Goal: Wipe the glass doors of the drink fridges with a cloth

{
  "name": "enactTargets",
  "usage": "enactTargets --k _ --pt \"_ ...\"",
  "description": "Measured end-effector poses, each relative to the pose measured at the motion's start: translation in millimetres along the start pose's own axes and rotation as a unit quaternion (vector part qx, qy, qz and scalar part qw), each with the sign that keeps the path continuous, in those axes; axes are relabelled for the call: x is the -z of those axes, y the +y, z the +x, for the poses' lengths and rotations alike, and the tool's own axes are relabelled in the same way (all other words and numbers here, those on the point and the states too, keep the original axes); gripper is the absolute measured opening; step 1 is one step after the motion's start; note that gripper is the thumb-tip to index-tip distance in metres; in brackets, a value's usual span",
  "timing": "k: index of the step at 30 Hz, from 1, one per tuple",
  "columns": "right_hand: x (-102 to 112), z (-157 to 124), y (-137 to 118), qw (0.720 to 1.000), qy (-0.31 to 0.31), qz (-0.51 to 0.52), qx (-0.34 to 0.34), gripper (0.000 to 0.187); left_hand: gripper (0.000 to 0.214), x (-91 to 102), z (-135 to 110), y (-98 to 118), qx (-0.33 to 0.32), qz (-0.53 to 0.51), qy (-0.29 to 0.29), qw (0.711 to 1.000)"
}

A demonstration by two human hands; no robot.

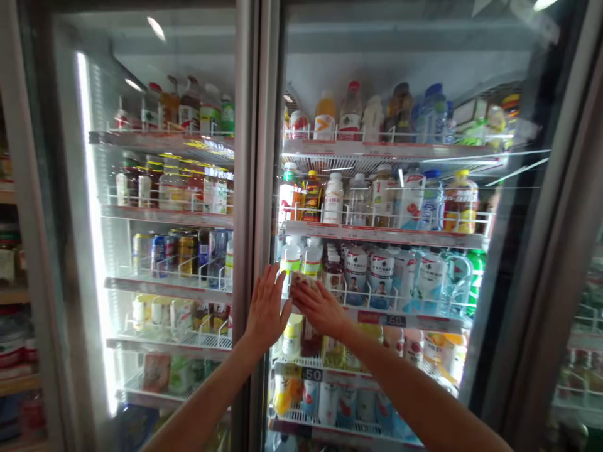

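My left hand [266, 309] lies flat with its fingers stretched upward, resting against the metal door frame [257, 188] of an upright drinks fridge. Just to its right, my right hand [325, 307] presses a small crumpled cloth [298, 282] to the right glass door [400, 56]. Most of the cloth is covered by the fingers. Behind the glass, near the hands, stand clear bottles with green labels [311, 257].
Shelves of bottles [360, 113], cans [169, 251] and large labelled bottles [381, 270] fill both sides of the fridge. A light strip [94, 232] runs down the left inside. Wooden shelves with goods [14, 295] stand at the far left.
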State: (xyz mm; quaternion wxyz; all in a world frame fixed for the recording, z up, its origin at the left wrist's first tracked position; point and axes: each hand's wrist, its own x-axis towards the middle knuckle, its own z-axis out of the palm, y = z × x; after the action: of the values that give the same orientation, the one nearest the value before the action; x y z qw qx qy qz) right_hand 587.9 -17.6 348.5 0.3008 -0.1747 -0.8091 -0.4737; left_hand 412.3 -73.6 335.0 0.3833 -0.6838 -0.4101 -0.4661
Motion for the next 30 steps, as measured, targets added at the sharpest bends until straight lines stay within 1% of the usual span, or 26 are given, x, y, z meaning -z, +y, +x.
enactTargets --k 1,4,5,6,7,10,11,12,15,16,17,18,21,22,23,26,27,28,29,30 --pt "4.1 -6.4 4.9 1.0 -0.001 -0.006 -0.015 0.043 0.064 -2.5 2.9 1.4 -0.001 -0.003 -0.002 1.0" --pt "18.8 -19.0 23.5 0.99 0.009 -0.037 -0.133 0.05 0.063 -11.0 11.2 5.6 0.008 -0.009 0.002 1.0" --pt "22.9 -24.0 27.7 0.986 0.011 -0.045 -0.157 0.052 0.063 -14.2 13.6 7.1 0.01 -0.01 0.005 1.0" --pt "26.1 -30.4 29.9 0.985 0.01 -0.049 -0.163 0.053 0.062 -17.3 15.6 8.5 0.01 -0.011 0.008 1.0" --pt "28.3 -38.0 30.5 0.988 0.006 -0.05 -0.146 0.052 0.062 -20.4 17.4 9.8 0.009 -0.011 0.009 1.0" --pt "32.0 -58.7 31.7 0.998 -0.014 -0.04 -0.054 0.049 0.062 -29.6 21.7 12.6 0.003 -0.008 0.007 1.0" --pt "33.6 -61.6 34.9 0.998 -0.014 -0.04 -0.045 0.049 0.062 -32.7 23.2 13.4 0.007 -0.007 0.007 1.0" --pt "35.6 -62.1 39.6 0.997 -0.009 -0.045 -0.062 0.049 0.062 -35.7 24.8 14.4 0.011 -0.006 0.007 1.0" --pt "42.5 -58.3 54.7 0.98 0.027 -0.075 -0.185 0.052 0.062 -43.8 29.2 20.1 0.027 -0.002 0.008 1.0" --pt "44.0 -59.5 56.4 0.974 0.035 -0.081 -0.209 0.052 0.062 -45.8 30.2 23.0 0.031 0.0 0.01 0.999" --pt "44.8 -63.2 55.7 0.973 0.034 -0.082 -0.214 0.052 0.063 -47.5 30.9 26.1 0.035 0.003 0.013 0.999" --pt "45.1 -69.2 53.3 0.977 0.026 -0.078 -0.197 0.051 0.064 -48.8 31.4 29.5 0.034 0.006 0.013 0.999" --pt "46.8 -90.5 46.9 0.994 -0.013 -0.057 -0.096 0.047 0.064 -51.6 33.8 41.2 0.006 0.006 0.005 1.0" --pt "48.6 -95.0 48.6 0.995 -0.017 -0.056 -0.083 0.047 0.064 -52.9 35.5 45.7 -0.006 0.004 0.002 1.0" --pt "51.1 -97.4 52.7 0.994 -0.015 -0.06 -0.093 0.047 0.064 -54.6 37.9 50.7 -0.014 0.002 0.001 1.0" --pt "59.3 -100.2 69.0 0.974 0.023 -0.095 -0.205 0.05 0.062 -61.8 46.8 68.0 -0.022 -0.003 0.008 1.0" --pt "61.0 -103.1 71.9 0.967 0.035 -0.103 -0.231 0.05 0.061 -64.5 49.5 74.1 -0.024 -0.002 0.009 1.0" --pt "61.9 -108.2 72.6 0.964 0.041 -0.106 -0.239 0.05 0.061 -67.0 51.7 79.7 -0.026 0.0 0.007 1.0" --pt "62.3 -115.2 71.5 0.968 0.038 -0.103 -0.227 0.049 0.06 -69.2 53.2 84.6 -0.026 0.003 0.006 1.0" --pt "62.5 -123.2 69.8 0.974 0.028 -0.096 -0.201 0.049 0.06 -71.2 54.1 88.5 -0.026 0.007 0.006 1.0"
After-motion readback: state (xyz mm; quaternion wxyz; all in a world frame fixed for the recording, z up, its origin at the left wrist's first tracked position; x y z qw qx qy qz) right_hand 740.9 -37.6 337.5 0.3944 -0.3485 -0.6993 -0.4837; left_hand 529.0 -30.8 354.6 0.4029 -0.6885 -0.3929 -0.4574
